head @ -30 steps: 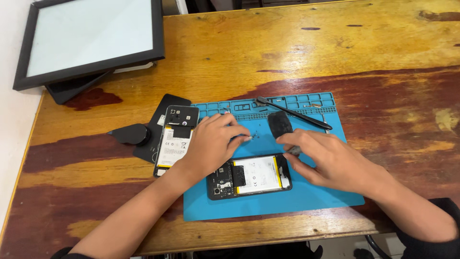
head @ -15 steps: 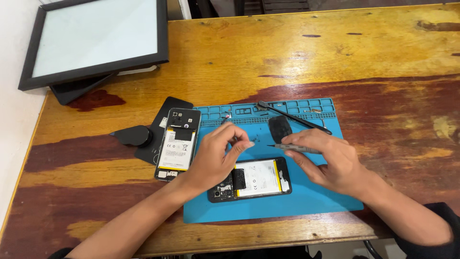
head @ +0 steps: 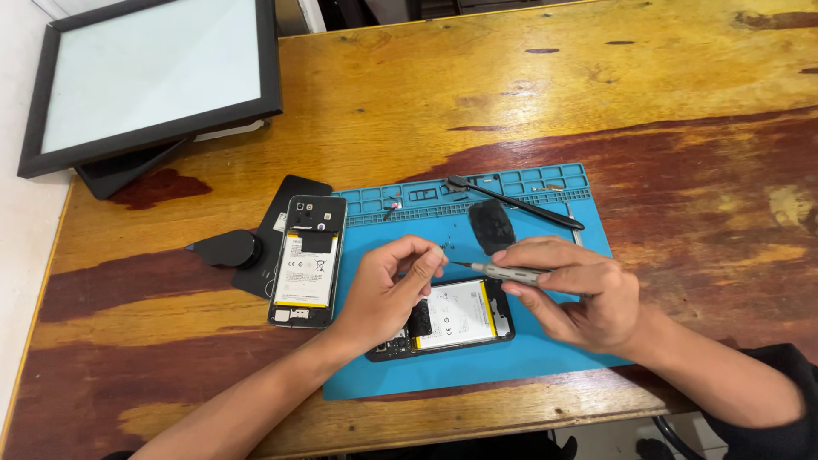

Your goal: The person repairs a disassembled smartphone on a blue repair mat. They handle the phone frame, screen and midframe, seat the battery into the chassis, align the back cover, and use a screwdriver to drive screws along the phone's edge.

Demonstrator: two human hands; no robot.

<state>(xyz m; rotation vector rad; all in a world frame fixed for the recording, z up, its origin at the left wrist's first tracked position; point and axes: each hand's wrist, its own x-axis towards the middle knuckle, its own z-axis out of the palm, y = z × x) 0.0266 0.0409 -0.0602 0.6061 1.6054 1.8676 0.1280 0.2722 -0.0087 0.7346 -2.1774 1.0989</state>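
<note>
Two hands meet just above the opened phone [head: 443, 319]. Right hand [head: 579, 298] pinches a slim precision screwdriver [head: 503, 271] between thumb and fingertips, tip aimed left. Left hand [head: 388, 290] has fingers pressed together right at that tip; whether they pinch a screw, can't tell. Driver looks light, stiff, smooth: best held mid-shaft. Phone lies flat on the blue mat [head: 545, 358], internals exposed, likely fragile. Second opened phone [head: 305, 260] lies left, a black spudger [head: 520, 203] at the mat's far edge.

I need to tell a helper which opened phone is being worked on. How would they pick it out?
Find the blue mat on the wooden table. The phone lies crosswise on it under both hands, unlike the upright opened phone off the mat's left edge.
</note>
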